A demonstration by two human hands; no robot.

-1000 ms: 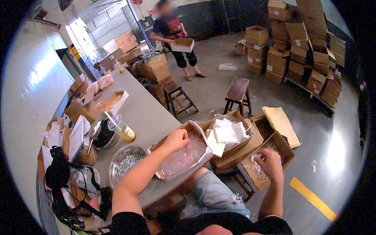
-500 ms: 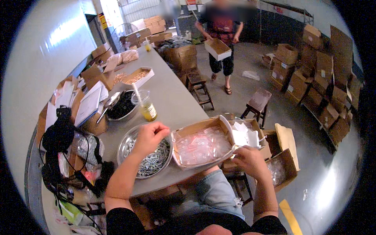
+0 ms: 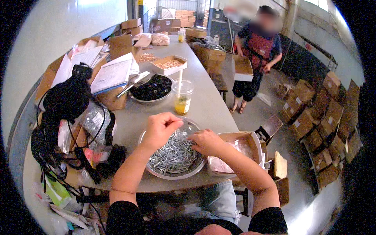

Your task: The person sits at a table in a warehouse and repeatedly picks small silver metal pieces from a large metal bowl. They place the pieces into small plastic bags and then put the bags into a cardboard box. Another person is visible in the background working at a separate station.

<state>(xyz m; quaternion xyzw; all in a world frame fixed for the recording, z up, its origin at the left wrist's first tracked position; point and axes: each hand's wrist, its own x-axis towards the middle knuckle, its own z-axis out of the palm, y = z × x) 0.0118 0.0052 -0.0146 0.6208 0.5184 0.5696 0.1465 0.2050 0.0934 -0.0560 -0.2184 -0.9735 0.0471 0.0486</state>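
Observation:
A round metal bowl (image 3: pixel 156 171) full of silver screws (image 3: pixel 174 154) sits on the grey table (image 3: pixel 207 105) in front of me. My left hand (image 3: pixel 160 127) hovers over the bowl's far side with fingertips pinched together; whether it holds a screw I cannot tell. My right hand (image 3: pixel 205 141) rests on the bowl's right rim, fingers curled down into the screws. Just right of the bowl lies a cardboard box (image 3: pixel 244 138) holding clear plastic bags (image 3: pixel 221 164).
A plastic cup with yellow drink and straw (image 3: pixel 181 98) stands behind the bowl. Farther back are a bowl of dark parts (image 3: pixel 153 88), papers (image 3: pixel 111 74) and small boxes. Black bags and cables (image 3: pixel 66 105) fill the left. A person carrying a box (image 3: pixel 254 51) stands in the aisle; stacked cartons (image 3: pixel 325 117) at right.
My view has swung left, onto the table. My left hand left the box of bags for the screw bowl, and my right hand came up from the floor boxes to the bowl's rim.

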